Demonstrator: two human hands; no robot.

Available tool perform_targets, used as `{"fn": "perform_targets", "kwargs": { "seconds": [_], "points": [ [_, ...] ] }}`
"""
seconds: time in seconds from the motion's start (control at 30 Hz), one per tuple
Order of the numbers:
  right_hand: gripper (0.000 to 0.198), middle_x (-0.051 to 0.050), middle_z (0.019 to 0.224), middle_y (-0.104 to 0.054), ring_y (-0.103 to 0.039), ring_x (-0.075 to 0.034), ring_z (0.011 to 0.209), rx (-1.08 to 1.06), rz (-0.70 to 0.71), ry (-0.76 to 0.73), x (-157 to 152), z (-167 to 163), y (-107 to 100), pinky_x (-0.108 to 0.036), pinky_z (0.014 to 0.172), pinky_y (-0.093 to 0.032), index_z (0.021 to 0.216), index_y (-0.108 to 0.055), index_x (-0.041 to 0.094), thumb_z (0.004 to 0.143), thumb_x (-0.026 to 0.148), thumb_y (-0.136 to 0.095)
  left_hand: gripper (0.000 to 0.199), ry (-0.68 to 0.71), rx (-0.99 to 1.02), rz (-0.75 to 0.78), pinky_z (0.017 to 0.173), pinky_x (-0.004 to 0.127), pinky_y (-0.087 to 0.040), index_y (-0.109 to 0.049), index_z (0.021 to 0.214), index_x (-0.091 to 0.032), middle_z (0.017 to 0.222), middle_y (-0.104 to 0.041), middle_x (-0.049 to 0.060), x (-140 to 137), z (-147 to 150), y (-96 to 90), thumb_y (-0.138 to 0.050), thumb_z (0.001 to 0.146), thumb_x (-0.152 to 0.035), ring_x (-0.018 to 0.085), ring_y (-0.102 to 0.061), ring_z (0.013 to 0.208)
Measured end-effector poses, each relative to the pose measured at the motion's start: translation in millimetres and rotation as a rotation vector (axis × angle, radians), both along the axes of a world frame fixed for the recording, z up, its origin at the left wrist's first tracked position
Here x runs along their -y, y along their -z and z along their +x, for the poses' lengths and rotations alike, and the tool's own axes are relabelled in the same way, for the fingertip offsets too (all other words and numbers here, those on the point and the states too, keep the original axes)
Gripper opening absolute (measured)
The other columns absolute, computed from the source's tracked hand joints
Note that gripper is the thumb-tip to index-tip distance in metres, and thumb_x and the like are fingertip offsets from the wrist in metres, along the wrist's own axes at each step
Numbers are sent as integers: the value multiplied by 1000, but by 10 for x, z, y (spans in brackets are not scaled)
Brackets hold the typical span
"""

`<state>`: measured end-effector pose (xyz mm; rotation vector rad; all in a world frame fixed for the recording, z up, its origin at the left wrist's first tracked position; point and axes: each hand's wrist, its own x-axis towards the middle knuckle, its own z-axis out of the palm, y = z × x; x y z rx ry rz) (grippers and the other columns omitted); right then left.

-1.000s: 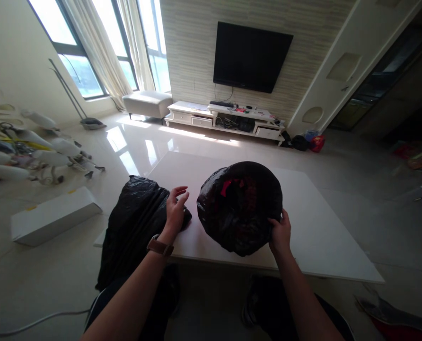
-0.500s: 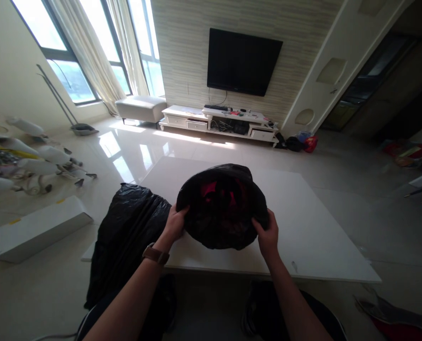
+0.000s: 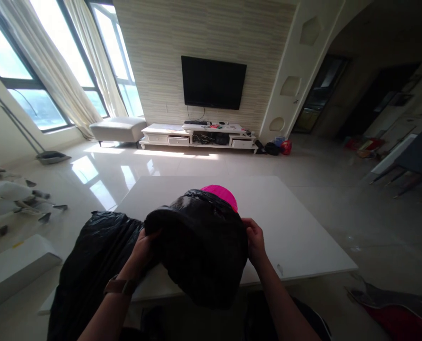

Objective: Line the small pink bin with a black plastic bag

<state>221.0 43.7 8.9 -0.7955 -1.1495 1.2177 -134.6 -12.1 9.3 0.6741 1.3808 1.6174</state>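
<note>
Both hands are on the black bag (image 3: 200, 258) right at the near edge of the white counter (image 3: 303, 227), the left hand (image 3: 144, 247) clamped on its left flank, the right hand (image 3: 255, 241) gripping the right side, fingers curled into the plastic. The bag sits between them, its lower bulge hanging over the counter's front edge toward the person's lap, and something bright pink (image 3: 221, 195) pokes out at the far top. That overhang looks like the risk: with so much of the load past the edge, a loose grip on slick plastic could let the whole thing slide off and drop to the floor. The thin film might also stretch or tear where the fingers dig in, and the pink thing could tip out on the far side if the bag is tilted away. Just to the left lies a second black bag (image 3: 93, 265), draped over the counter's corner and touching the left wrist, close enough to snag or get dragged along. A brown watch strap (image 3: 120, 285) shows on the left wrist.
</note>
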Motion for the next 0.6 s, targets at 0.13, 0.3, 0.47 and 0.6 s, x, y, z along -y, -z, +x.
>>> {"fn": "perform_targets", "kwargs": {
  "seconds": [0.13, 0.3, 0.47, 0.6],
  "points": [
    [58, -4, 77, -73, -63, -21, 72, 10, -116, -95, 16, 97, -72, -33, 69, -49, 80, -78, 21, 58, 71, -94, 51, 24, -66, 1, 67, 30, -59, -80, 80, -17, 82, -82, 6, -35, -33, 51, -101, 45, -48, 23, -70, 72],
    [45, 1, 69, -68, -56, -16, 64, -21, -206, 101, -105, 151, -79, -29, 63, -45, 73, -71, 22, 70, 62, -91, 43, 133, -163, -36, 63, 28, -56, -79, 77, -15, 76, -77, 5, 1, 31, 29, -96, 56, -49, 19, -64, 69],
    [45, -2, 71, -70, -59, -19, 66, -5, -304, 170, -185, 134, -55, -33, 65, -47, 73, -72, 21, 66, 61, -92, 49, 69, -89, -72, 57, 26, -53, -77, 72, -14, 68, -73, 5, 23, 186, -46, -100, 45, -47, 16, -60, 62],
    [40, -2, 67, -69, -58, -20, 65, 39, -349, 156, -188, 140, -34, -34, 63, -45, 70, -71, 20, 62, 52, -94, 45, 25, -14, -71, 52, 26, -51, -76, 69, -14, 65, -74, 5, 48, 216, -142, -102, 41, -38, 17, -60, 57]
  ]
}}
